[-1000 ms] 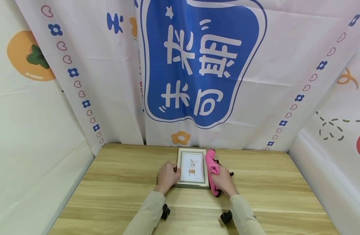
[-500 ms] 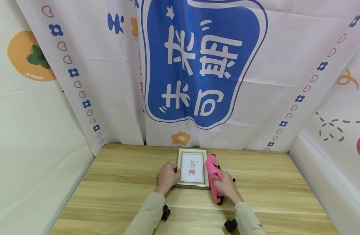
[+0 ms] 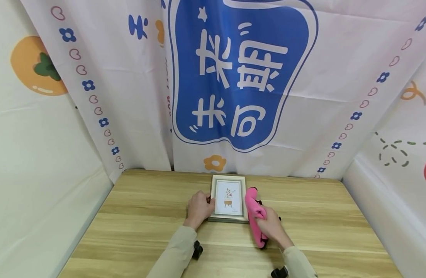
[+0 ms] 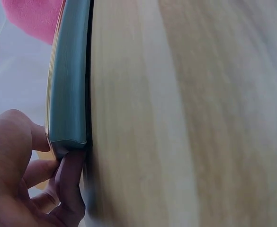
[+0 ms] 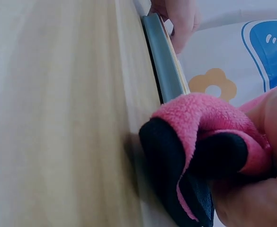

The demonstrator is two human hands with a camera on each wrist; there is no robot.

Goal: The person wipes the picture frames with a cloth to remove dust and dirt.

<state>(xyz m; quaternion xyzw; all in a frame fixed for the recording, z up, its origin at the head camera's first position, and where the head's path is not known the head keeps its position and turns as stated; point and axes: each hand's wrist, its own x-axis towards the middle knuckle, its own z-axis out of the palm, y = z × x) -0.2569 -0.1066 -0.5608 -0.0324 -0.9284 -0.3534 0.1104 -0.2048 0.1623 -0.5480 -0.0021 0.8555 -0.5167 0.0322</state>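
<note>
A light-edged picture frame with a potted-plant print lies face up near the table's back edge. My left hand grips its left side; in the left wrist view, the fingers bend around the corner of the frame's blue-grey side. At the frame's right side, my right hand holds a bunched pink cloth. The right wrist view shows the fuzzy cloth folded over, with black material on its other face. The cloth overlaps the frame's right edge there.
The wood-grain table spreads out around the frame. A white curtain with a blue printed panel hangs behind it, and white printed walls flank both sides. Small black devices sit at both wrists.
My right hand has drawn the pink cloth down along the frame's right side, toward me and slightly right. My left hand and the frame have stayed in place.
</note>
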